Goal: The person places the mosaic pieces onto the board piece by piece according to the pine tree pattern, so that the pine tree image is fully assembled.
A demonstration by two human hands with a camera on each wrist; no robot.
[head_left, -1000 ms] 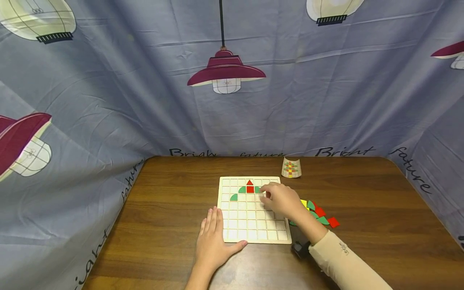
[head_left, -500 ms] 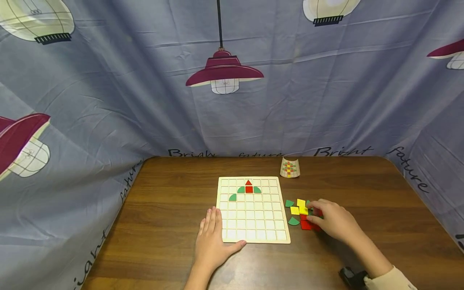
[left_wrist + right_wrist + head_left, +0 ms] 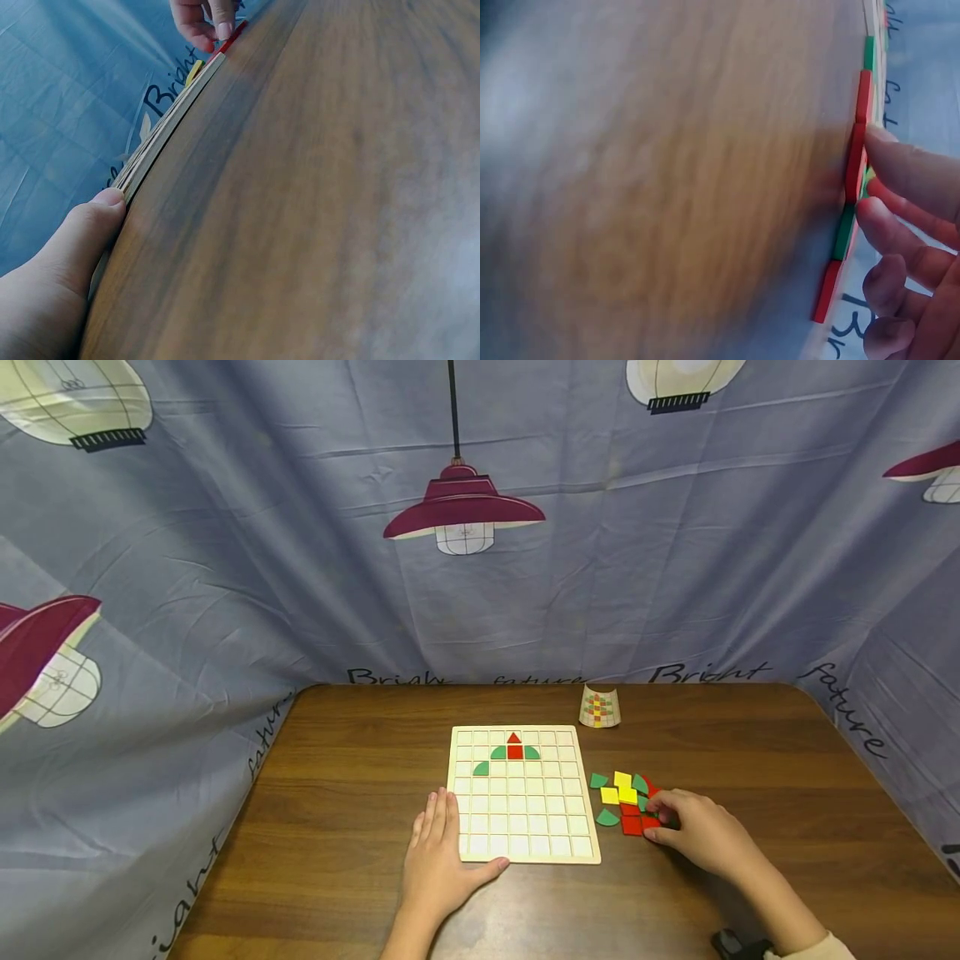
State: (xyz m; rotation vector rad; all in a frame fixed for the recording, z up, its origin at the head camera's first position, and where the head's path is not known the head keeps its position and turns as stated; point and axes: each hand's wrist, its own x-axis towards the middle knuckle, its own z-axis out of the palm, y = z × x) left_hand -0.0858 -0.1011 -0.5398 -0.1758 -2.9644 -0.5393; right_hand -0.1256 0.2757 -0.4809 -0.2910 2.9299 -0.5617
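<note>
A pale wooden grid board (image 3: 525, 818) lies on the table. In its upper part are a red triangle (image 3: 513, 738), a red square (image 3: 515, 752) below it and three green quarter-circle pieces (image 3: 482, 768). My left hand (image 3: 437, 864) rests at the board's lower left corner, fingers straight along the left edge, thumb on the front edge. Right of the board my right hand (image 3: 705, 835) reaches into loose pieces with bent fingers. In the right wrist view its thumb and fingertips touch around a red piece (image 3: 856, 161), spread apart. The hand hides part of the pile.
Yellow squares (image 3: 610, 796), red squares (image 3: 632, 825) and green quarter-circles (image 3: 607, 818) lie loose beside the board. A curved card (image 3: 600, 708) with a coloured pattern stands behind it. The brown wooden table (image 3: 345, 760) ends at a printed blue curtain (image 3: 300, 527).
My right hand has moved from the green piece at the board's upper right to the loose pieces on the right, then slightly toward me. My left hand stays in place.
</note>
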